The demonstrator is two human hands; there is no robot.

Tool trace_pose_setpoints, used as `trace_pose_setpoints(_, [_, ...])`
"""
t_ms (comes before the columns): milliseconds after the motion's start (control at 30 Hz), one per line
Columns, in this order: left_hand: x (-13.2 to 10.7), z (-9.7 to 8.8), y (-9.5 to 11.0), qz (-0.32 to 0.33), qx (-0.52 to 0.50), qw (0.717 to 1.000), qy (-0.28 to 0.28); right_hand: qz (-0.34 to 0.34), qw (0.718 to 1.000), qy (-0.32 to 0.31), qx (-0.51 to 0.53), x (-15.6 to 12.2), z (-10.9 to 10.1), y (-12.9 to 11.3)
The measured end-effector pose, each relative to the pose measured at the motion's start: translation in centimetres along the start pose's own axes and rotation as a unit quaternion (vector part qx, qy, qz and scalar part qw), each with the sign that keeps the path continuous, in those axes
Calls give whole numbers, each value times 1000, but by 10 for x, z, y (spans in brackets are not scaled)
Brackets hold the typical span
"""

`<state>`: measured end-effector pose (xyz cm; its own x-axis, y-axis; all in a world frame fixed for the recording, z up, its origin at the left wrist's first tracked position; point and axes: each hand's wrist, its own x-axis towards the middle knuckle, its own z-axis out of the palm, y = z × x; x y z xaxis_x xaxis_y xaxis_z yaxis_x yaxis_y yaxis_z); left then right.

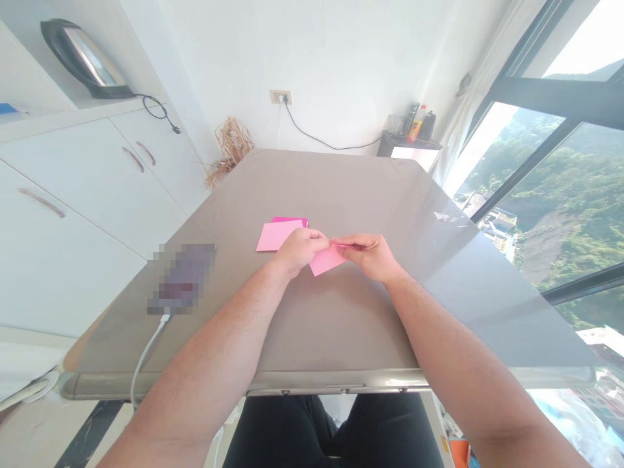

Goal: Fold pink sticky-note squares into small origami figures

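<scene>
Both my hands meet over the middle of a grey table (341, 312). My left hand (298, 250) is curled, its fingertips pinching a light pink sheet of paper (325, 261). My right hand (371, 255) is also closed on the same sheet, its fingers pressing along the sheet's upper edge. The paper hangs between the two hands just above the tabletop. Behind my left hand lies a small stack of pink paper (275, 235), with a darker magenta sheet (290, 220) showing under it.
A blurred-out flat device (181, 278) lies on the table's left side, with a white cable (146, 354) running off the near edge. White cabinets (73, 214) stand to the left, a large window (560, 195) to the right, and a small side table with bottles (412, 133) at the back.
</scene>
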<state>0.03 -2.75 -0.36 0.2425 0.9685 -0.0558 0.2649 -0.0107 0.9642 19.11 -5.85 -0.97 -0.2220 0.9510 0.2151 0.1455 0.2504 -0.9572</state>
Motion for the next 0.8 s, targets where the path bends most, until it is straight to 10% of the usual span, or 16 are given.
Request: trace_pose_setpoints(800, [-4, -1, 2, 2, -20, 999, -34, 38, 999, -36, 14, 2, -6, -1])
